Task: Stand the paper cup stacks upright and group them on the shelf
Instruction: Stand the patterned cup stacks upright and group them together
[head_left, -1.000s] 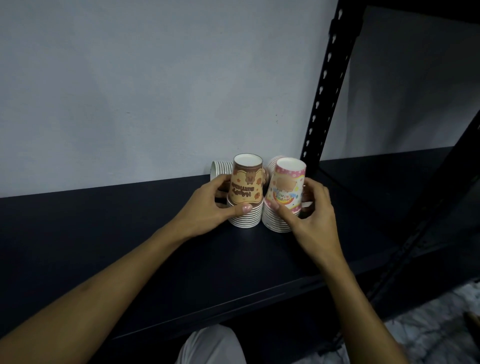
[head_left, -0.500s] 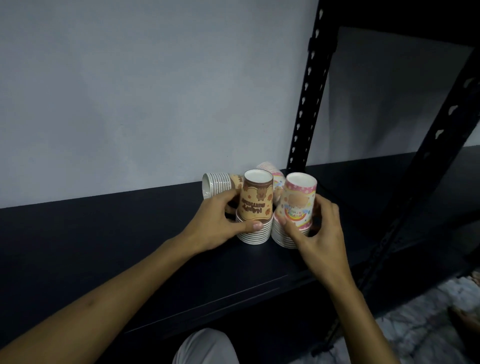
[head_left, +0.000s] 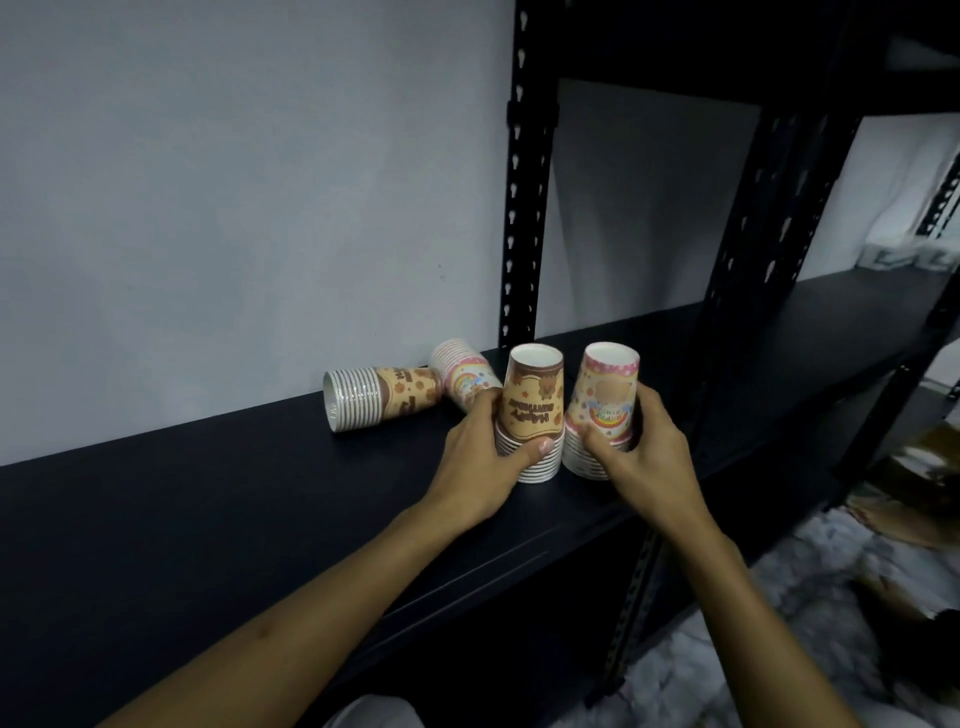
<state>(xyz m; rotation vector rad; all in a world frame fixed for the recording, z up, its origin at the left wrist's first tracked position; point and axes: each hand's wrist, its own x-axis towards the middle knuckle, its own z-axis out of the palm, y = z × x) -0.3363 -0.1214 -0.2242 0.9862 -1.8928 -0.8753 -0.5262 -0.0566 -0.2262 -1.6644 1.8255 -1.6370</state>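
Two paper cup stacks stand mouth-down side by side on the black shelf. My left hand grips the brown bear-print stack. My right hand grips the pink rainbow-print stack, which leans slightly to the right. Behind them two more stacks lie on their sides: a brown one with its rims pointing left, and a pink one angled toward the wall, partly hidden by my left hand.
A black perforated upright post rises just behind the cups against the grey wall. Another post stands to the right, with more black shelf beyond it. Cardboard lies on the floor at lower right.
The view has swung so the cups sit further right and lower; the two lying stacks show more fully. Both hands keep their hold on the standing stacks, and the pink one now tilts a little.
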